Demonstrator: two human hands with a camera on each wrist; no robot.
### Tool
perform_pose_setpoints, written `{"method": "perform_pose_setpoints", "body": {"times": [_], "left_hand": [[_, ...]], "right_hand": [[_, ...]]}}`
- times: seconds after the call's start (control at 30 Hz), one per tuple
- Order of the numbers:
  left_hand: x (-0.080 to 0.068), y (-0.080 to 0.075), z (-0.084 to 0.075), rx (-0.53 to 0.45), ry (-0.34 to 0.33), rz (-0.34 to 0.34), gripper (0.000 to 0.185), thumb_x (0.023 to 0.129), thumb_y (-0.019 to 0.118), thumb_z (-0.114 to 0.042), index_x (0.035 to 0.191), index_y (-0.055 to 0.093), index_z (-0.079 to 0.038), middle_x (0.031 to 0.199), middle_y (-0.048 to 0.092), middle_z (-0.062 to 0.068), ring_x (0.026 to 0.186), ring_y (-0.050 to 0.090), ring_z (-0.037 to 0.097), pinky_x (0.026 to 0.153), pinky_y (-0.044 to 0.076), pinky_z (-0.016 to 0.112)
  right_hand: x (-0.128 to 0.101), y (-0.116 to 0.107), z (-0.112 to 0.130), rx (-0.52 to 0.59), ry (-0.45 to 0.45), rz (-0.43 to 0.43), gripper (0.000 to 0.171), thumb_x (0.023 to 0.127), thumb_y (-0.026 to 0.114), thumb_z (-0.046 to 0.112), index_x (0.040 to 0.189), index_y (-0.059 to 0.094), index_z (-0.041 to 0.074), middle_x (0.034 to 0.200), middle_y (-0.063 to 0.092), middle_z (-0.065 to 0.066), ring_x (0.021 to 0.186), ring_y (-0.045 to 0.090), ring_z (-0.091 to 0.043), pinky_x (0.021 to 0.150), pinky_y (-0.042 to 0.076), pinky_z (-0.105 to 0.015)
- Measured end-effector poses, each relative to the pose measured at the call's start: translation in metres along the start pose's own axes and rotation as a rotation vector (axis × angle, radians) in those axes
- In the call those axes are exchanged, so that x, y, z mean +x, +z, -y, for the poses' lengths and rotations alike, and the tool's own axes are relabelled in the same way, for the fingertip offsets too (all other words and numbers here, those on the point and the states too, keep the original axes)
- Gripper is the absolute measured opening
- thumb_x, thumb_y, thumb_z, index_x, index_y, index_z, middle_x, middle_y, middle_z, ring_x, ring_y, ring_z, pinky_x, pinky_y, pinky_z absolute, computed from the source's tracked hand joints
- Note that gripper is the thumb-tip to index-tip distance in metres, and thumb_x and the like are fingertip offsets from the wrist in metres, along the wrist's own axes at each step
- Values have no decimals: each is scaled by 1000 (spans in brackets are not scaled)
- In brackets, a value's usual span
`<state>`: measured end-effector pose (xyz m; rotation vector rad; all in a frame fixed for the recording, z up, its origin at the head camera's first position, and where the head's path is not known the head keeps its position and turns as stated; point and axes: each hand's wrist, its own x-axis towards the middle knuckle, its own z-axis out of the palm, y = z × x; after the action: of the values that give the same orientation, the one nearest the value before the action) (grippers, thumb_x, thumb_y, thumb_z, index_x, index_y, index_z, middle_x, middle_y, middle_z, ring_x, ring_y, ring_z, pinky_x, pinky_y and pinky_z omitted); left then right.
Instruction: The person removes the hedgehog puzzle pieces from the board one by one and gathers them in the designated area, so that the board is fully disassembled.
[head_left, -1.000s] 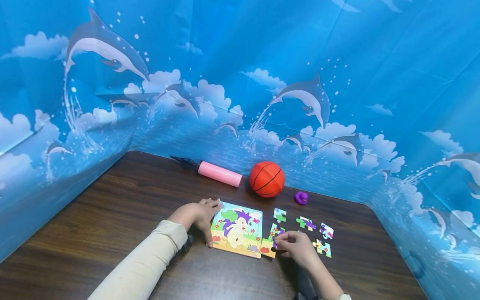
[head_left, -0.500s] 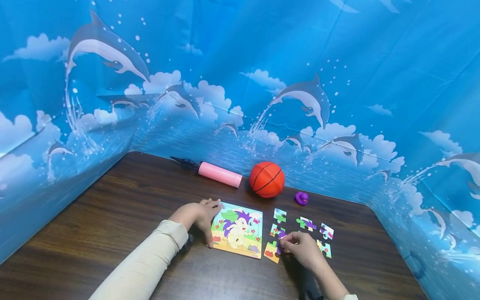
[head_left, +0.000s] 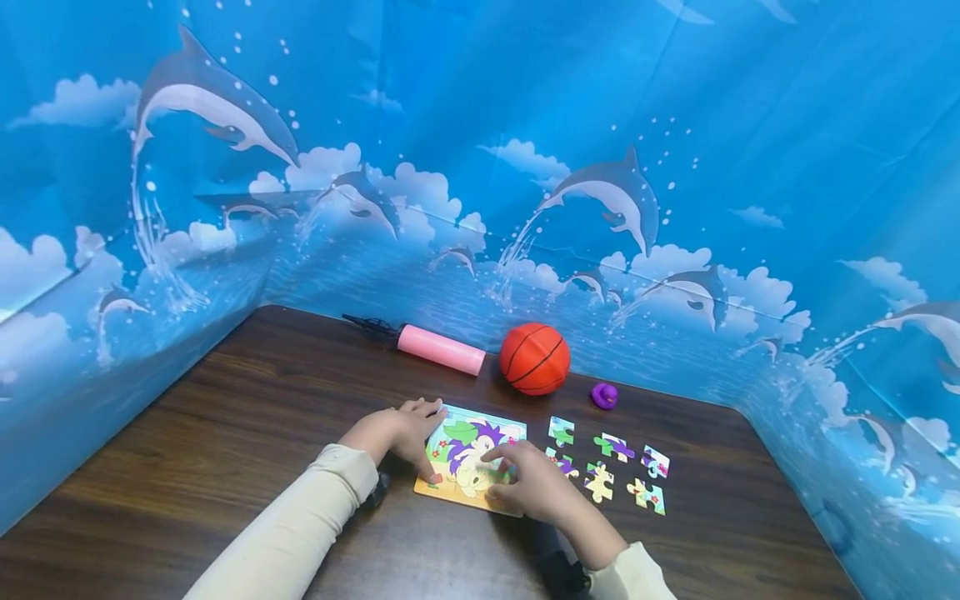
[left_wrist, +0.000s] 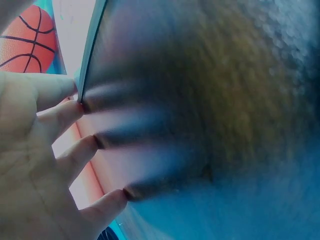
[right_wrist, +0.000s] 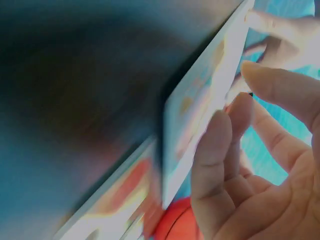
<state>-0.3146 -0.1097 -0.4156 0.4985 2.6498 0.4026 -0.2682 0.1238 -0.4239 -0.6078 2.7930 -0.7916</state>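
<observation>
A square puzzle board (head_left: 468,429) with a purple-spined hedgehog picture lies on the dark table. My left hand (head_left: 401,433) rests on its left side, fingers spread at the upper left corner and the thumb near the lower left. In the left wrist view the fingertips (left_wrist: 70,165) are fairly straight. Over the board's right half hovers my right hand (head_left: 536,483), thumb and fingers apart, with nothing visible between them. It covers part of the picture. Loose jigsaw pieces lie right of the board, among them a cream piece (head_left: 599,482) and a green-and-blue piece (head_left: 561,431).
A pink pump (head_left: 441,349) with a black end, a red-orange toy basketball (head_left: 534,359) and a purple rubber duck (head_left: 603,396) stand along the back of the table (head_left: 247,433). A blue dolphin-print curtain (head_left: 480,125) hangs behind it.
My right hand has left the loose pieces and moved left over the board, uncovering the cream piece. My left thumb has shifted slightly onto the board; the left hand otherwise stays put.
</observation>
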Motion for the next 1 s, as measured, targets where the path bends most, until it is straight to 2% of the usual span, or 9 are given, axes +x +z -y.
{"method": "perform_pose_setpoints", "body": {"times": [0.1,0.23,0.47,0.73,0.83,0.93,1.0], "left_hand": [[2,2,0,-13,4,-4,105,72,87,-45,154,33,-7,164,21,10,150,12,37,116,17,62],[8,6,3,0,8,-2,107,72,86,-48,156,32,-9,164,20,9,150,11,36,116,16,63],[9,3,0,-5,-7,-6,107,71,86,-48,156,32,-11,164,20,8,151,12,34,116,16,63],[26,14,13,5,-16,-16,110,69,87,-50,157,31,-16,165,19,4,151,9,32,117,14,61],[19,11,9,3,-18,-9,107,72,86,-49,157,31,-14,165,19,6,151,9,32,117,14,61],[10,5,4,-7,-19,-3,105,74,85,-46,156,30,-11,165,18,8,151,10,33,118,14,60],[4,2,2,-13,-15,-3,104,75,85,-45,156,31,-9,164,19,10,151,10,34,117,14,61]], "right_hand": [[8,6,13,-30,-12,45,46,77,80,14,121,69,19,101,57,-5,86,57,-18,66,48,-35],[13,10,22,-60,27,102,53,74,80,14,124,69,24,106,51,-8,84,56,-21,60,46,-34],[12,8,24,-52,66,99,44,72,82,14,114,71,24,102,46,-7,80,49,-21,61,45,-36],[15,9,22,-25,66,100,43,74,85,13,109,65,27,103,51,-7,89,50,-22,67,47,-42],[16,11,21,4,52,92,40,77,81,9,110,65,26,96,53,-4,86,50,-20,66,46,-40],[16,11,19,81,7,73,35,83,68,-2,110,68,20,81,54,-5,73,49,-18,59,42,-35],[16,10,18,143,-16,57,34,86,60,-8,110,69,15,78,55,-4,67,48,-17,56,41,-31]]}}
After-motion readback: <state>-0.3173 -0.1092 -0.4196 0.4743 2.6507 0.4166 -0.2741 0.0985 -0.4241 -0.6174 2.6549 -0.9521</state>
